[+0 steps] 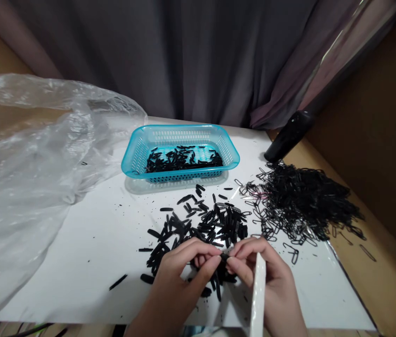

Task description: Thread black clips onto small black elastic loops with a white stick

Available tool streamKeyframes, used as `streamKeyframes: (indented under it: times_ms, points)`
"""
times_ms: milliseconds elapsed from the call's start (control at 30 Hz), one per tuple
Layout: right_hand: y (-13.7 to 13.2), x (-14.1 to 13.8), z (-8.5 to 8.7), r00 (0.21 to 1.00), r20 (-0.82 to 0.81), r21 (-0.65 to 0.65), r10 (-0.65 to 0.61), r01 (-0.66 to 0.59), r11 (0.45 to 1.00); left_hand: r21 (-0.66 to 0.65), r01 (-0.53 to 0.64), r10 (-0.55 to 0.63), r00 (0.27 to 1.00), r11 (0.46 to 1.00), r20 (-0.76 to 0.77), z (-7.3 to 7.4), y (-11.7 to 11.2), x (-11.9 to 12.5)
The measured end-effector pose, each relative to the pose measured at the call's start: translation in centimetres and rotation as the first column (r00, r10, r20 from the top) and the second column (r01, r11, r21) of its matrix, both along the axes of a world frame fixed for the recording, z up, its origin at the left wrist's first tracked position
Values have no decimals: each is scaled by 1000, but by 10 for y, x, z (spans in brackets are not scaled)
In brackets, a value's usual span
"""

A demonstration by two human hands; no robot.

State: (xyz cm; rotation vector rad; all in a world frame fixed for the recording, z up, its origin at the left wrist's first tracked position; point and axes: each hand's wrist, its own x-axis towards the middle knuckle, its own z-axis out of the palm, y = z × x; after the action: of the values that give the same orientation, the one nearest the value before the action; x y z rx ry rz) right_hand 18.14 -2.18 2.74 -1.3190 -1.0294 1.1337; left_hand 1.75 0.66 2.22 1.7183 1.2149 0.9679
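Observation:
My left hand (187, 276) is closed in a pinch, thumb and forefinger on one end of a small black oblong piece (223, 257). Thumb and fingertips of my right hand (268, 276) pinch the other end. A long white stick-like tool (258, 295) also rests in the right hand, sticking out between the fingers toward me. Around and beneath both hands, a loose heap of similar flat black pieces (180, 229) lies on the white table surface (89, 285). The fingertips hide most of the held piece.
Behind the heap, a blue plastic basket (180, 128) holds many black pieces. To the right lies a tangled pile of black wire loops (306, 201), with a dark cylindrical object (289, 135) leaning behind it. Clear plastic sheeting (36, 187) covers the left side. A grey curtain (163, 56) hangs behind.

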Motion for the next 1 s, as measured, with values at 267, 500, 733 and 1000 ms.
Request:
streamKeyframes:
  times_ms: [267, 500, 733, 1000]
  points:
    - [-2, -3, 2, 999, 34, 40, -24, 23, 999, -58, 85, -84, 996, 995, 20, 5, -4, 0]
    - [-3, -5, -2, 980, 175, 181, -93, 61, 982, -40, 61, -62, 998, 997, -14, 6, -3, -1]
    - [-12, -16, -8, 922, 314, 420, -225, 78, 904, 36, 3, -1, 999, 999, -48, 4, -3, 2]
    - [-10, -20, -2, 985, 147, 27, -94, 91, 995, 169, 28, -12, 995, 985, -96, 6, -3, 2]
